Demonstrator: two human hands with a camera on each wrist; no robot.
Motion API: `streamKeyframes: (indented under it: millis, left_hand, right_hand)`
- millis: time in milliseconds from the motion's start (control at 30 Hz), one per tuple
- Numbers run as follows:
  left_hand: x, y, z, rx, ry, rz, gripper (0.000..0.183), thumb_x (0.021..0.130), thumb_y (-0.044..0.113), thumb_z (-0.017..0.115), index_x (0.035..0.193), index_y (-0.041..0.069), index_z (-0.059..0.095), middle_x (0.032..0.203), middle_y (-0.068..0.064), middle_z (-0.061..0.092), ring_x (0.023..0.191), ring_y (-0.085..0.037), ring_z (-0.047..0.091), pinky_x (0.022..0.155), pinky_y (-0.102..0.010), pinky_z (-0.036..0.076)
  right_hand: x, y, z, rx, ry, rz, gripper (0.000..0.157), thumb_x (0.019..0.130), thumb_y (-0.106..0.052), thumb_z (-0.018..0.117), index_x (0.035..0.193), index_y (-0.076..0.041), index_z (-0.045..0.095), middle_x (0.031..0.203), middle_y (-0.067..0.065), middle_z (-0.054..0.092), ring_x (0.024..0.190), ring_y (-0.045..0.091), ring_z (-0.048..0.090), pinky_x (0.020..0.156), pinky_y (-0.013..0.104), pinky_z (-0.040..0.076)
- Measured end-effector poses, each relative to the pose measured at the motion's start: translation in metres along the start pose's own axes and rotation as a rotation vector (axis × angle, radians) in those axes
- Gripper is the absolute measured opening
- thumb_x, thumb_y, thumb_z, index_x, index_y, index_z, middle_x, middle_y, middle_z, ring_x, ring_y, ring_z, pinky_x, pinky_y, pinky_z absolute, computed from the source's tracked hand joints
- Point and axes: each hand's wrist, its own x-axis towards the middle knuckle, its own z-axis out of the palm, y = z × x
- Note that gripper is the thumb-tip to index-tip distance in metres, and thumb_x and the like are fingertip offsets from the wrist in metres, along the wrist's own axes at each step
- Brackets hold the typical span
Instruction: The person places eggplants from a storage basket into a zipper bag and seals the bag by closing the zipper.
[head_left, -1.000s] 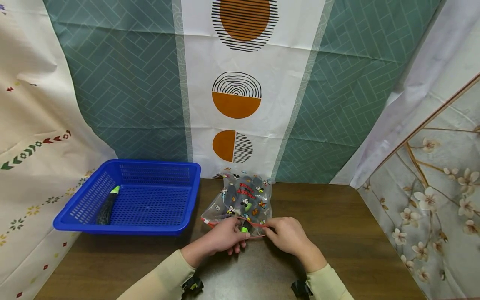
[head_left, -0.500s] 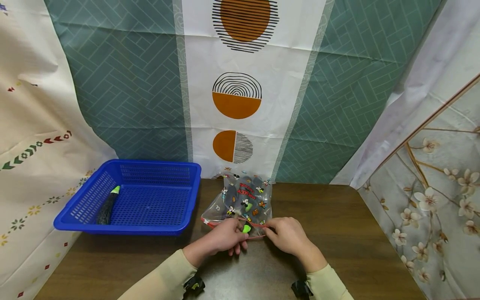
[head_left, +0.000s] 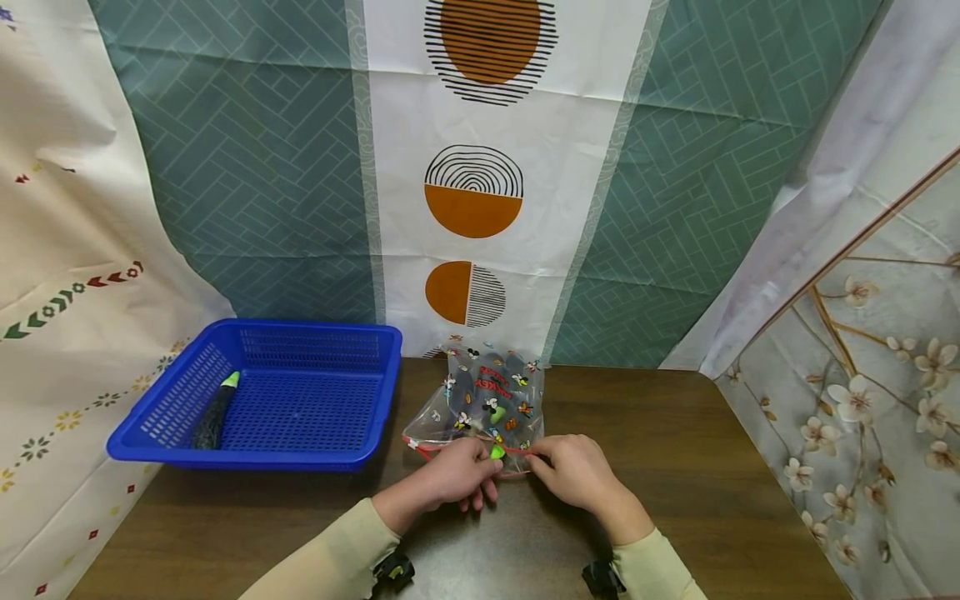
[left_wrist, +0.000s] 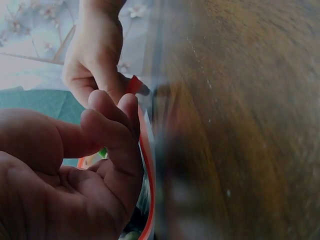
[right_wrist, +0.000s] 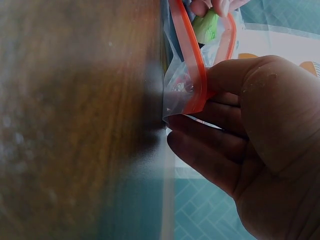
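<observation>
A clear zip bag (head_left: 480,390) with printed cartoon figures and a red zip edge lies on the table, its mouth parted toward me. Several dark shapes and a green patch show through the plastic. At the mouth, my left hand (head_left: 459,468) pinches the bright green end (right_wrist: 205,27) of a long dark eggplant-like piece, whose body is hidden inside the bag. My right hand (head_left: 576,468) holds the red zip edge (right_wrist: 192,55) at the bag's right corner between thumb and forefinger.
A blue plastic basket (head_left: 300,456) stands left of the bag, with one dark, green-tipped piece (head_left: 215,414) leaning along its left wall. A patterned cloth (head_left: 480,125) hangs behind the brown table (head_left: 660,433), with floral cloth (head_left: 862,417) at the right.
My left hand has shifted slightly right and now pinches the green end, which has moved a little right and up at the bag's mouth. The right hand stays in place.
</observation>
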Motion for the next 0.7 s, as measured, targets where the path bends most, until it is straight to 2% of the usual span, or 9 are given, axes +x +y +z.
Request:
streamKeyframes:
  millis: [267,567,700]
  left_hand:
    - [0.003,-0.001,0.003,0.000,0.031,-0.022,0.025,0.112,0.004,0.053,0.089,-0.001,0.062,0.074,-0.010,0.076,0.046,-0.008,0.056,0.040,-0.020,0.041]
    - [0.010,-0.003,0.004,-0.028,0.034,-0.033,0.017,0.112,0.004,0.053,0.105,-0.007,0.064,0.072,-0.010,0.074,0.045,-0.009,0.056,0.038,-0.021,0.041]
    - [0.012,-0.003,0.004,-0.050,0.031,-0.041,0.019,0.112,0.006,0.055,0.105,-0.007,0.065,0.071,-0.011,0.073,0.044,-0.009,0.055,0.037,-0.021,0.041]
  right_hand:
    - [0.000,0.000,0.000,-0.005,0.004,0.001,0.004,0.099,-0.020,0.083,0.096,-0.021,0.086,0.084,-0.011,0.078,0.072,0.011,0.072,0.064,0.040,0.059]
    - [0.000,0.000,0.000,-0.002,-0.001,0.001,0.004,0.099,-0.020,0.083,0.096,-0.021,0.085,0.084,-0.011,0.078,0.071,0.011,0.072,0.064,0.040,0.059]
    - [0.000,0.000,0.000,-0.004,-0.001,-0.003,0.004,0.099,-0.020,0.083,0.095,-0.021,0.085,0.083,-0.010,0.078,0.071,0.011,0.071,0.064,0.039,0.058]
